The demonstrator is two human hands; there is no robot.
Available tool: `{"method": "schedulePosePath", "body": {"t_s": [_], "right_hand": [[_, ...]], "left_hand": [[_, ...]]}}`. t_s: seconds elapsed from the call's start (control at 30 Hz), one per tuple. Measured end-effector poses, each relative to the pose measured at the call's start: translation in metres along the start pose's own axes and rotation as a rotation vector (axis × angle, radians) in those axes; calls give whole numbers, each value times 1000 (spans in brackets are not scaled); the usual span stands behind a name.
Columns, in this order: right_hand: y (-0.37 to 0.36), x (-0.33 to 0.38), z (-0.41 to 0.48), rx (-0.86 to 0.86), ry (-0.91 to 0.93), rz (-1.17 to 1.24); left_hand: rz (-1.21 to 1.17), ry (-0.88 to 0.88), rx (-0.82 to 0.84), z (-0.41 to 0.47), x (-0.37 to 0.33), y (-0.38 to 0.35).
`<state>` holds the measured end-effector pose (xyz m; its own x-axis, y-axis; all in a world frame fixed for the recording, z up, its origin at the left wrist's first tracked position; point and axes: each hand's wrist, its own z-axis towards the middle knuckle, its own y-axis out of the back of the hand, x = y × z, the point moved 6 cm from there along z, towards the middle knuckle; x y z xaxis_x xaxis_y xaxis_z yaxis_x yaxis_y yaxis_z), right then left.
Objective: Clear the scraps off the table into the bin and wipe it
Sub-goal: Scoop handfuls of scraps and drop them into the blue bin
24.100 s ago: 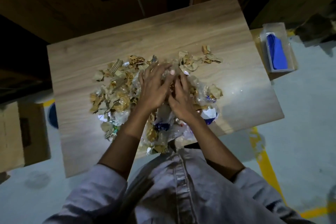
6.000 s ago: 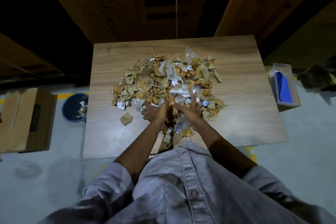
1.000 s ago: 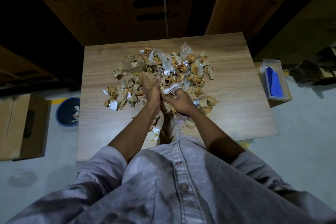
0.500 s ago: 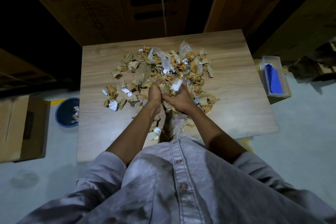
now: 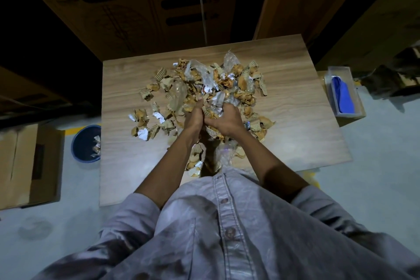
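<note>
A heap of scraps [image 5: 218,84], torn cardboard, clear plastic and foil bits, covers the middle of the wooden table [image 5: 295,134]. My left hand [image 5: 193,117] and my right hand [image 5: 223,119] are pressed together in the near part of the heap, cupped around a bunch of scraps. More scraps [image 5: 196,161] lie under my forearms near the table's front edge. A blue bin [image 5: 85,143] with a few scraps inside stands on the floor left of the table.
A clear tray holding a blue cloth [image 5: 344,95] sits on a low stand right of the table. A cardboard box [image 5: 25,163] stands on the floor at the left. Large cardboard boxes [image 5: 159,7] rise behind the table.
Both hands have closed together and gathered a bunch of scraps from the heap's near side. A second ago they were spread more loosely among the pieces.
</note>
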<state>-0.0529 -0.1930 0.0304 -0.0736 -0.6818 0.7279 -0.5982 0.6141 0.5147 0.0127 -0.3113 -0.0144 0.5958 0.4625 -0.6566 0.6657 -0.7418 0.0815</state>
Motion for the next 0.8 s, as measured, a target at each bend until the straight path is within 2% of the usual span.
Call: {"method": "schedulePosePath", "body": {"t_s": [0.13,0.27,0.37,0.47,0.67,0.8], "right_hand": [[9,12,-11,115,53,71],[10,15,-13,180,70,135],[6,16,-8,193,84,164],[2,9,-2,176,86,189],[-11,-4,13,43,117,130],[-4,13,-5,6,119,159]], "left_hand": [[60,-144,-139,-31,-22,13],[-48,-142,-32,-33,-20,5],[-215,-101,37,-36,-16,-6],[-361,-90,83,-42,-17,-11],[-497,-18,115,-51,-11,-12],[-543,-9,142,-47,-8,-17]]}}
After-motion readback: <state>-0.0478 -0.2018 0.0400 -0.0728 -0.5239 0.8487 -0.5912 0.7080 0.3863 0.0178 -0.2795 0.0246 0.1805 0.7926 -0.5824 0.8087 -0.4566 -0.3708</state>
